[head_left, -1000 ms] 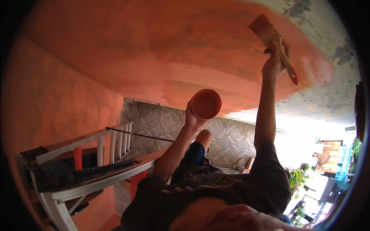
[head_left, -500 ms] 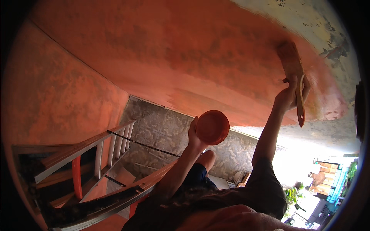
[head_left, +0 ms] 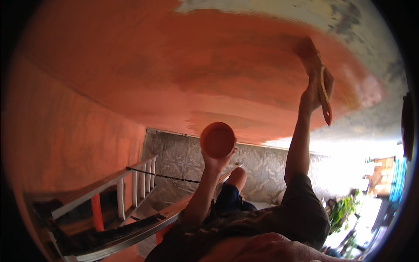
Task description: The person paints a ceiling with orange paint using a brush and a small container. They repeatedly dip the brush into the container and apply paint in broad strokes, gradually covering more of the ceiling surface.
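Head view: left hand (head_left: 217, 162) curled firmly round orange cup (head_left: 217, 126), mid-scene, mouth facing camera. Right hand (head_left: 312, 91) closed round handle of wide paintbrush (head_left: 323, 87), right side, bristles over orange wall (head_left: 244, 65); cannot tell if touching. Pale mottled area (head_left: 371, 39) far right. Ladder (head_left: 87, 195) near left; green plant (head_left: 342, 212) near right.

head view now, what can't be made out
All in the head view:
Some fingers of the left hand: hidden behind the round orange-red container.
Bristle tips of the flat, wooden-handled paintbrush: blurred, dark against the orange wall.
Near end of the pale metal ladder: lost in the dark lower-left rim.
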A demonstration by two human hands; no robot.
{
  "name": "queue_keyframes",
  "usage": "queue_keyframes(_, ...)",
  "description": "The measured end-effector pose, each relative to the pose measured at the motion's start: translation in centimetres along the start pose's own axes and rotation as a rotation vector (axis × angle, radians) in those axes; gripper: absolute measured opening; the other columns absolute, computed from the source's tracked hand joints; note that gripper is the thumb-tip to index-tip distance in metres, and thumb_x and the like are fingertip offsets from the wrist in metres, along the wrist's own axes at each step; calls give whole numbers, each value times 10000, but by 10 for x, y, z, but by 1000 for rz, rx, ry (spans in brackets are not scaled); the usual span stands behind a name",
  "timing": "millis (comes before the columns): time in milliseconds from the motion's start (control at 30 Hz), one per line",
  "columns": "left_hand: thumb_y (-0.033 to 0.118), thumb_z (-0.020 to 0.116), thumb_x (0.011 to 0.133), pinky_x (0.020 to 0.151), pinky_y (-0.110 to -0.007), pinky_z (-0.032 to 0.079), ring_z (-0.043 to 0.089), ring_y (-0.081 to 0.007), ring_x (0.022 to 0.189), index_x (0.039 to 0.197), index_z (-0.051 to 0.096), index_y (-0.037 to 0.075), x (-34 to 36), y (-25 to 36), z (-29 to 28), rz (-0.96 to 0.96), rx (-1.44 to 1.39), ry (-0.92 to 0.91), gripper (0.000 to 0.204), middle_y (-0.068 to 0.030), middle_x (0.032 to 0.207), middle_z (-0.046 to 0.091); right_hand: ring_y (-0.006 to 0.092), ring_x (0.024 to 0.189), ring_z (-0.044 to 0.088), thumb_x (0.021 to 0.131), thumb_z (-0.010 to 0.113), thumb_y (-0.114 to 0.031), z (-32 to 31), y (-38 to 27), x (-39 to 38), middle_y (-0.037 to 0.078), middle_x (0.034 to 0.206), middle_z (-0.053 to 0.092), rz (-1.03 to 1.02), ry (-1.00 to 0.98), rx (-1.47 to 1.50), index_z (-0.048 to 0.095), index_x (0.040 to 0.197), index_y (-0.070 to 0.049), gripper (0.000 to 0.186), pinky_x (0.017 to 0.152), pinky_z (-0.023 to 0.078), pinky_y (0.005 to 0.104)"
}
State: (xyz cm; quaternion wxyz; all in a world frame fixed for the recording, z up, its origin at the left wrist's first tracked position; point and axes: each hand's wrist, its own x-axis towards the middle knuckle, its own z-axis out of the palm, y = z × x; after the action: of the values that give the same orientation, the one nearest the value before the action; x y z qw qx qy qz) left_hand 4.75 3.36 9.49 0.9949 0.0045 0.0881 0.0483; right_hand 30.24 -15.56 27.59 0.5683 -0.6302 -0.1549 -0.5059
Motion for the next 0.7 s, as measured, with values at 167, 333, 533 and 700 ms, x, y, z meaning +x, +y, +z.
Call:
queue_keyframes(167, 549, 602, 934, 772, -446, 578, 598, -392, 1156, 1373, 565, 126, -5, 4, 20, -17, -17, -67, 610, -192, 1302, 617, 200, 945, 645, 941, 707, -146, -65, -10, 30, 110, 1051, 662, 22, 129, -75, 627, 1104, 46, 264, 797, 546, 320)
queue_keyframes(333, 531, 602, 913, 777, -444, 572, 572, -387, 1149, 1378, 547, 107, -7, 7, 37, -51, 74, -104, 632, -165, 1289, 603, 191, 936, 655, 972, 678, -168, -137, -51, 20, 109, 1122, 655, 411, 309, 12, 598, 1190, 1, 288, 755, 565, 320)
queue_keyframes(533, 553, 615, 902, 826, -455, 557, 542, -380, 1209, 1362, 539, 88, 0, 6, 47, -138, 78, -217, 659, -146, 1284, 590, 130, 897, 650, 961, 723, -313, -209, -84, -45, 25, 1003, 632, 871, 230, 218, 584, 1140, -95, 314, 725, 517, 278)
queue_keyframes(700, 567, 627, 892, 809, -435, 552, 556, -358, 1181, 1356, 533, 94, -9, -4, 48, -191, 90, -110, 669, -136, 1276, 589, 271, 1009, 708, 981, 666, -402, -252, -76, -99, 112, 1115, 624, 1137, 242, 340, 530, 1238, -63, 447, 790, 511, 338)
